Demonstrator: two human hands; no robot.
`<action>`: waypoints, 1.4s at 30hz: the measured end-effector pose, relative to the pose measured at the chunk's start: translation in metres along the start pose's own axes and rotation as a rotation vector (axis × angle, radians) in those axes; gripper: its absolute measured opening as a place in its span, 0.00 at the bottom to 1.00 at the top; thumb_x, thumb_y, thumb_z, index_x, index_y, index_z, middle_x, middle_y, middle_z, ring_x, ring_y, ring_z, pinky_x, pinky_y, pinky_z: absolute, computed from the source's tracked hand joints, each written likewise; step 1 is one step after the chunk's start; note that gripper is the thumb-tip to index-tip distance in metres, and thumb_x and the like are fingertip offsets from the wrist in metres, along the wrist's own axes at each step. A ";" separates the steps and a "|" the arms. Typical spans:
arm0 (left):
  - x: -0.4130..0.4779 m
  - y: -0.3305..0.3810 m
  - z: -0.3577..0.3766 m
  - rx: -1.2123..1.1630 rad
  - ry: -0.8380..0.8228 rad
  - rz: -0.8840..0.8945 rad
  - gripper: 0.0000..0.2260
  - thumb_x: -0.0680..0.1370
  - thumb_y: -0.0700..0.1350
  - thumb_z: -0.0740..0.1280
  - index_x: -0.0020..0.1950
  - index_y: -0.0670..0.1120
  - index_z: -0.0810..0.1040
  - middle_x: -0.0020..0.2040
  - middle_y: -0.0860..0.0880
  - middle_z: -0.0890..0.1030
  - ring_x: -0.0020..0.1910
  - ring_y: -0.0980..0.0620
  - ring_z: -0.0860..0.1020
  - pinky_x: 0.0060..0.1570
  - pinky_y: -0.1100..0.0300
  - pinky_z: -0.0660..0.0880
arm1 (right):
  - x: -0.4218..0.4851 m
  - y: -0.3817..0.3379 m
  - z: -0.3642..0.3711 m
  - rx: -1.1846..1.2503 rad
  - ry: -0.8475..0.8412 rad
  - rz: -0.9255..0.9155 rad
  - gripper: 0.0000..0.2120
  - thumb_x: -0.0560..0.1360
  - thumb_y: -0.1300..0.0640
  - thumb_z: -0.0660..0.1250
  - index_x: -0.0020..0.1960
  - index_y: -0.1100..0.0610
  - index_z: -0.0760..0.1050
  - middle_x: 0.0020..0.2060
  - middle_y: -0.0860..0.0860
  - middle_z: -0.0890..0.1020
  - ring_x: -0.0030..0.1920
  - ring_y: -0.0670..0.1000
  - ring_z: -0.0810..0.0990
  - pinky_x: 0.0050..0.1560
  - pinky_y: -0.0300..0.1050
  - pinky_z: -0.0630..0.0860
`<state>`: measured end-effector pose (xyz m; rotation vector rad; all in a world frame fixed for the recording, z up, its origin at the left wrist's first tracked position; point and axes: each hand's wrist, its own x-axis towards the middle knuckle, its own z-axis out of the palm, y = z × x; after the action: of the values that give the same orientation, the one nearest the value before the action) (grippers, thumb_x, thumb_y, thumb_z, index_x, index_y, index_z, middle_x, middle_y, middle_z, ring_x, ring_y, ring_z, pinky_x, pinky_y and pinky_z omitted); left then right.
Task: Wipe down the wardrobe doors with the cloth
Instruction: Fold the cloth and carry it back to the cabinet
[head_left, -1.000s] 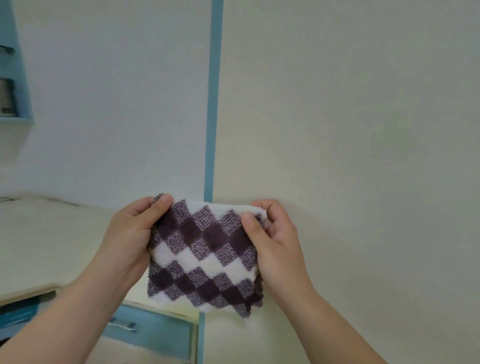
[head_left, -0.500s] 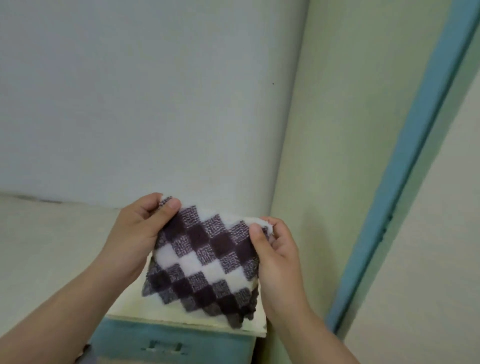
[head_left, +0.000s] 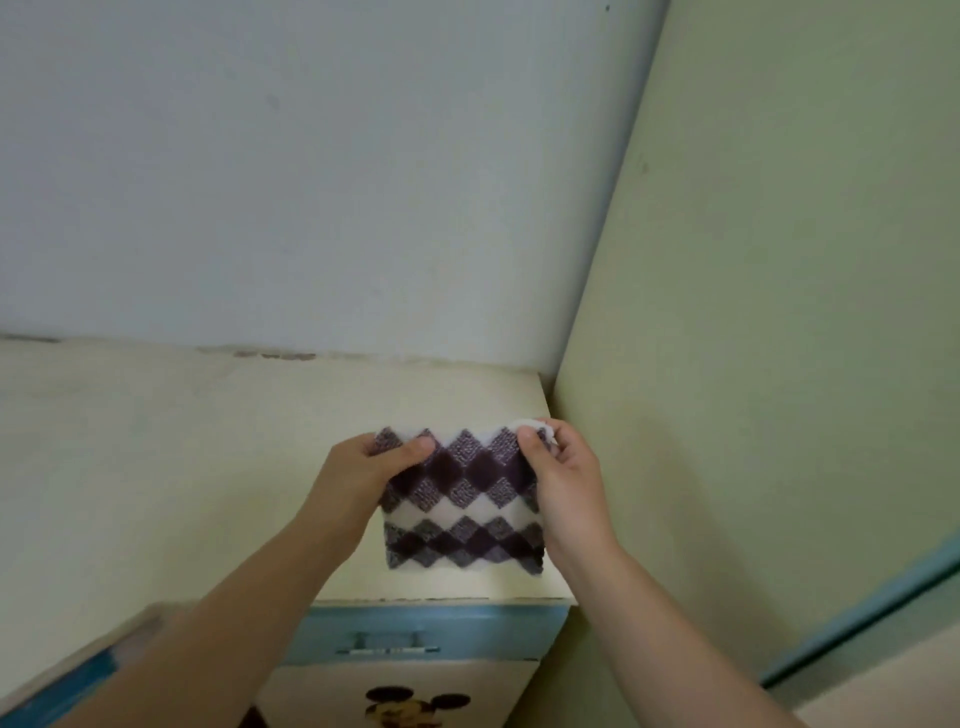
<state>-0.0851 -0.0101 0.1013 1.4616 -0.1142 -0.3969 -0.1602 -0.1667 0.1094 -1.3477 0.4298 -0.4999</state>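
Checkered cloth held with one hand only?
No, the left hand and the right hand each pinch a top corner of the checkered cloth.

A cream desktop (head_left: 156, 441) meets a pale wall (head_left: 311, 182); below, a blue drawer (head_left: 426, 631).

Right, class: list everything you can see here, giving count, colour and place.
wall: one, pale grey, upper left
desk top: one, cream, lower left, against the wall
drawer: one, blue, under the desk top's front edge
mouse picture: one, mostly black, bottom edge below the drawer
wardrobe panel: one, pale green, right side
trim strip: one, blue, lower right
cloth: one, purple, grey and white diamonds, held above the desk top
left hand: one, pinches the cloth's upper left corner
right hand: one, pinches the cloth's upper right corner
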 end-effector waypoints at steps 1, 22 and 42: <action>0.003 -0.008 0.001 0.010 -0.014 -0.032 0.07 0.70 0.37 0.72 0.45 0.35 0.81 0.43 0.38 0.83 0.47 0.37 0.81 0.52 0.46 0.76 | 0.004 0.004 -0.002 -0.008 0.012 0.009 0.05 0.76 0.62 0.64 0.49 0.63 0.74 0.39 0.56 0.79 0.41 0.53 0.77 0.43 0.45 0.75; 0.092 -0.061 -0.001 0.214 -0.160 -0.351 0.06 0.77 0.41 0.65 0.53 0.40 0.76 0.46 0.41 0.83 0.42 0.46 0.82 0.39 0.53 0.80 | 0.093 0.088 -0.007 -0.237 0.167 0.306 0.14 0.74 0.59 0.68 0.33 0.54 0.67 0.38 0.56 0.76 0.39 0.51 0.73 0.41 0.45 0.68; 0.129 -0.106 0.008 0.924 0.206 0.055 0.17 0.77 0.47 0.63 0.65 0.45 0.69 0.61 0.45 0.71 0.57 0.45 0.72 0.49 0.57 0.67 | 0.142 0.124 -0.009 -0.736 0.063 0.220 0.12 0.78 0.55 0.59 0.61 0.55 0.72 0.53 0.50 0.75 0.52 0.50 0.74 0.51 0.43 0.69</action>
<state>0.0119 -0.0659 -0.0226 2.3936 -0.1847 -0.1346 -0.0375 -0.2373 -0.0158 -1.9602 0.8574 -0.1973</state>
